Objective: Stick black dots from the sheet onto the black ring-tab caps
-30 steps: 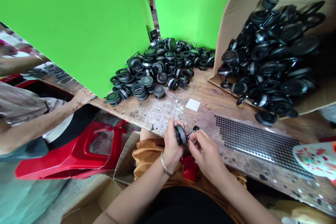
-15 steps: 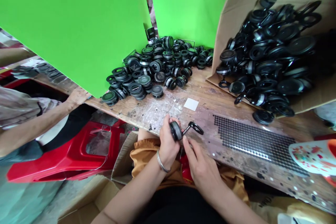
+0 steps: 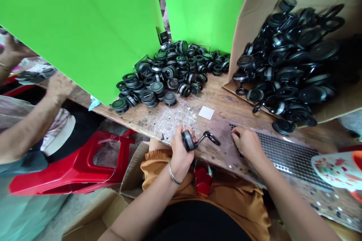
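My left hand (image 3: pixel 178 156), a metal bangle at its wrist, grips a black round holder (image 3: pixel 188 141) over the table's front edge. The holder has a thick ridged disc, and from it a thin hinged arm with a flat ring (image 3: pixel 212 138) sticks out to the right. Over at the sheet of small black dots (image 3: pixel 288 152), my right hand (image 3: pixel 249 144) has its thumb and fingertips pinched together at the upper left corner. Whatever those fingertips hold is too small to make out. A white square card (image 3: pixel 206 112) lies between the hands, farther back.
Many similar black holders (image 3: pixel 169 71) are heaped against green panels (image 3: pixel 85 26). More fill a tipped cardboard box (image 3: pixel 240 41) at right. A spotted cup (image 3: pixel 335 169) stands at the right edge. Left are a red stool (image 3: pixel 85 162) and another person's arm (image 3: pixel 36 120).
My right hand has left the holder and moved right to the dot sheet. My left hand keeps its hold in nearly the same place. The other person's hand has drawn back left.
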Tool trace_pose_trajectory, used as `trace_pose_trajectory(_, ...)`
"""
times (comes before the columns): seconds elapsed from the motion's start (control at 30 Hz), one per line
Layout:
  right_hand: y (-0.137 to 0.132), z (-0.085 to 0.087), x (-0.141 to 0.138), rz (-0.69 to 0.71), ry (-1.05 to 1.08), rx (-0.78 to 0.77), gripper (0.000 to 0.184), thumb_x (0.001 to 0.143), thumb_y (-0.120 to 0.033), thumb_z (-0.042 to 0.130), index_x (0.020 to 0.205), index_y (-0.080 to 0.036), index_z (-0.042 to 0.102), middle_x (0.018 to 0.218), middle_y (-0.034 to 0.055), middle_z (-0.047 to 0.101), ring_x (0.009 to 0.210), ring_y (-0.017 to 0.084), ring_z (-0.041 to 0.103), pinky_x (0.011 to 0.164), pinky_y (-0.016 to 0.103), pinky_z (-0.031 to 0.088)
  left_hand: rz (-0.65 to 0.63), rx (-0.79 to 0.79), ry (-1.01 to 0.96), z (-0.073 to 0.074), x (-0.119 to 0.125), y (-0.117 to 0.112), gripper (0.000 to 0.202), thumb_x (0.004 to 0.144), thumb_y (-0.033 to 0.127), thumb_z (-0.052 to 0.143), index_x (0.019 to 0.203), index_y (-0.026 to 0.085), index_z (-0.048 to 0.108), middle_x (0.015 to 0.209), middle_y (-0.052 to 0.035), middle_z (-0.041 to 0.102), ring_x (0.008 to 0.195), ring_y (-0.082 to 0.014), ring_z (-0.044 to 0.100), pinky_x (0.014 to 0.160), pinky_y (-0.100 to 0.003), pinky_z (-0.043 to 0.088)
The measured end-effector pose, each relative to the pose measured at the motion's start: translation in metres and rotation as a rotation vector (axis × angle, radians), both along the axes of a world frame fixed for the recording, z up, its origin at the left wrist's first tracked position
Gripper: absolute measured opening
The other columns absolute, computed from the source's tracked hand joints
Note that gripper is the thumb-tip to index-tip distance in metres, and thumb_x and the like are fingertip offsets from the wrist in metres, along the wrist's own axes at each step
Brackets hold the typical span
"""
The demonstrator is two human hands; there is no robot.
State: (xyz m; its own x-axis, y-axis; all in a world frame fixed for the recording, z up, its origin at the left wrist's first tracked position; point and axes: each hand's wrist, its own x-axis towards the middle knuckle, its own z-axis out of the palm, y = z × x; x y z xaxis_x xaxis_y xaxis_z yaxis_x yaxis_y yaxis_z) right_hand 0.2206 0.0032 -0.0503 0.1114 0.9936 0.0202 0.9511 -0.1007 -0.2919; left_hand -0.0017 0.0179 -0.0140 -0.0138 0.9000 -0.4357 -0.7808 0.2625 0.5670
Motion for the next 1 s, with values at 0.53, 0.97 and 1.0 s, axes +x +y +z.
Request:
trace_pose_trajectory(0.53,-0.002,0.000,-0.016,-0.020,-0.147,-0.023,0.015,0.088,-0.019,0.046,0.084,-0.016,0.060,0.095,0.0138,0.064,0.091,0.025,0.058,0.071,0.031,0.039,0.032,0.008,0.052,-0.003,0.002,-0.002,0.032,0.078,0.040,0.065,0.062,0.018,0.048,0.055,0.0049,0.049,0.045,-0.0077,0.042,0.045,-0.021,0.036)
trace_pose_trajectory(0.97,-0.024,0.042,-0.062,0.495,0.127,0.734,0.010,0.086,-0.008,0.059,0.089,-0.017,0.057,0.103,0.0103,0.058,0.108,0.027,0.049,0.095,0.046,0.044,-0.015,0.167,0.310,0.000,0.011,-0.015,0.040,0.086,0.051,0.056,0.064,0.018,0.051,0.061,0.0025,0.047,0.051,-0.0096,0.042,0.052,-0.023,0.040)
trace_pose_trajectory(1.0,-0.024,0.042,-0.063,0.503,0.106,0.727,0.009,0.086,-0.008,0.059,0.089,-0.016,0.057,0.104,0.0112,0.059,0.109,0.028,0.048,0.095,0.046,0.044,-0.023,0.173,0.332,0.000,0.011,-0.017,0.041,0.086,0.053,0.055,0.064,0.018,0.052,0.062,0.0022,0.047,0.052,-0.0098,0.042,0.052,-0.023,0.040)
